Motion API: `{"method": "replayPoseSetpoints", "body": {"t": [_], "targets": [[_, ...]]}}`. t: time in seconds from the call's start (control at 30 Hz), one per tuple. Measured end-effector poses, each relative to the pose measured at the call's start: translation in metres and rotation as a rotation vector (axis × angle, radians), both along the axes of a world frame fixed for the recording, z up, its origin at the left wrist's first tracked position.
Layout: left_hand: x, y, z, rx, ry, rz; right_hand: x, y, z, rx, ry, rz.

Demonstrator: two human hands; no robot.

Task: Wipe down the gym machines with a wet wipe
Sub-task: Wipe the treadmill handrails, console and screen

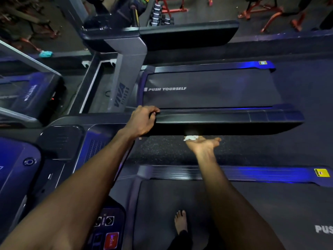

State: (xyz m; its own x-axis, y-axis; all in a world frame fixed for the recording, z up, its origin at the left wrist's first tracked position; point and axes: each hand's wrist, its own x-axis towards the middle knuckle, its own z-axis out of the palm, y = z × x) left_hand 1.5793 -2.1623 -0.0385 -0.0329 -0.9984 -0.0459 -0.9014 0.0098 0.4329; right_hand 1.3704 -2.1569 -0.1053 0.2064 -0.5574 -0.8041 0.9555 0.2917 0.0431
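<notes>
A long black treadmill handrail [225, 121] runs across the middle of the head view. My left hand [142, 120] grips its left end, fingers curled over the top edge. My right hand [201, 143] is under the rail, palm up, and presses a crumpled white wet wipe [191, 138] against the rail's underside. The fingers of that hand are hidden behind the rail; only the palm and thumb show.
I stand on a treadmill belt [234, 213], my bare foot [181, 221] on it. Its console [106, 230] is at the lower left. Beyond the rail lies a second treadmill belt [207, 89] marked PUSH YOURSELF, with a grey upright [124, 78]. Red gym frames [261, 11] stand at the back.
</notes>
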Motion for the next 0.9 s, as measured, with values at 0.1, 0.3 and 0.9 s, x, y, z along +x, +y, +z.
{"method": "replayPoseSetpoints", "body": {"t": [0.1, 0.3, 0.9], "targets": [[0.003, 0.004, -0.003, -0.025, 0.053, -0.008, 0.021, 0.001, 0.004, 0.015, -0.002, -0.007], [0.006, 0.007, -0.003, -0.01, 0.106, 0.032, 0.08, 0.011, 0.0, -0.043, -0.04, 0.138], [0.009, 0.03, -0.003, -0.053, 0.272, 0.195, 0.115, 0.018, -0.016, 0.018, 0.188, 0.26]]}}
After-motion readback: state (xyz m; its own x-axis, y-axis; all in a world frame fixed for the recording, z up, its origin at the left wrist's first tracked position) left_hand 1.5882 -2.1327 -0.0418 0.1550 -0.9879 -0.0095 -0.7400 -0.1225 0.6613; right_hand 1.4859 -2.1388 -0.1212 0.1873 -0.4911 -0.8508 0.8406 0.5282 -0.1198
